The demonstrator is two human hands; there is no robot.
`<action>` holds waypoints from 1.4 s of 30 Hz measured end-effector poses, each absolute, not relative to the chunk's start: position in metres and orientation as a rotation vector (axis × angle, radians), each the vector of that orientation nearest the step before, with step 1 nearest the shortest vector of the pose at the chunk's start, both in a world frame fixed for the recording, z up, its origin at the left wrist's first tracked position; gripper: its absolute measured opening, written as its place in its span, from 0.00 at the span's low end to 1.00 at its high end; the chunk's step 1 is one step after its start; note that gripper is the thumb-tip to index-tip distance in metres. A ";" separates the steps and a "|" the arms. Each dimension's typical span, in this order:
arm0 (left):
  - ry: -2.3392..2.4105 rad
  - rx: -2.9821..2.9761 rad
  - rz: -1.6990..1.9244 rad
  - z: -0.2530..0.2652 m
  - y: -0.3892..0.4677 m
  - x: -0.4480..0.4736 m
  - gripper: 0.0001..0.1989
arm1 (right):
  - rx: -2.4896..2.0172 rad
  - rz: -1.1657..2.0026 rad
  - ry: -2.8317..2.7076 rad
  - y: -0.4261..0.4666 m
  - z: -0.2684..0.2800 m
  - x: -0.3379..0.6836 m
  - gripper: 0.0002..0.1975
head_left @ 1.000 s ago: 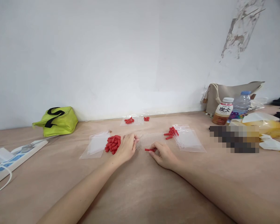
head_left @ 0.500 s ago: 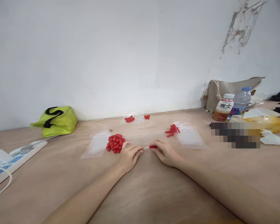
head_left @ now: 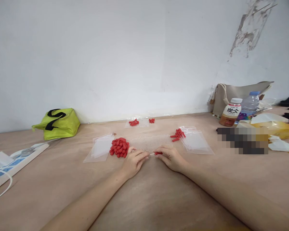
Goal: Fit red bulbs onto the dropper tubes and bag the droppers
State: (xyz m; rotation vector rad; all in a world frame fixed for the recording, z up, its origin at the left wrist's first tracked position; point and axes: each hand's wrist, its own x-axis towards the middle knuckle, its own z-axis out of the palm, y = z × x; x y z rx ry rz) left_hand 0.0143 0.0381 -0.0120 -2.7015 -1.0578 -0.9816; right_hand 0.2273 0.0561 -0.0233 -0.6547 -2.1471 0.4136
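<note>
Pinched in the fingers of my left hand (head_left: 133, 162) is a thin clear tube (head_left: 152, 154), its free end pointing right. My right hand (head_left: 170, 158) is closed on a small red rubber cap (head_left: 158, 153), which meets the tube's right end; the fingers partly cover the join. Just beyond both hands lies a row of clear tubes (head_left: 150, 141), side by side. A heap of red rubber bulbs (head_left: 119, 147) sits by my left fingers. Several slim red caps (head_left: 179, 133) lie past my right hand.
Flat clear plastic bags lie at left (head_left: 101, 148) and right (head_left: 199, 142). Farther back is a bag with red pieces (head_left: 134, 122). A green pouch (head_left: 62, 124) and power strip (head_left: 21, 163) are left. A drink bottle (head_left: 230, 112), water bottle (head_left: 250, 104) and beige bag (head_left: 219, 99) stand right.
My hands have drawn slightly closer together, and less of the red cap shows between my right fingers. The view has shifted a little; the heaps and bags lie as before.
</note>
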 end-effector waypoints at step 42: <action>-1.068 -2.848 -0.831 -0.012 0.031 0.025 0.14 | -0.585 0.380 -2.330 0.052 -0.018 0.230 0.09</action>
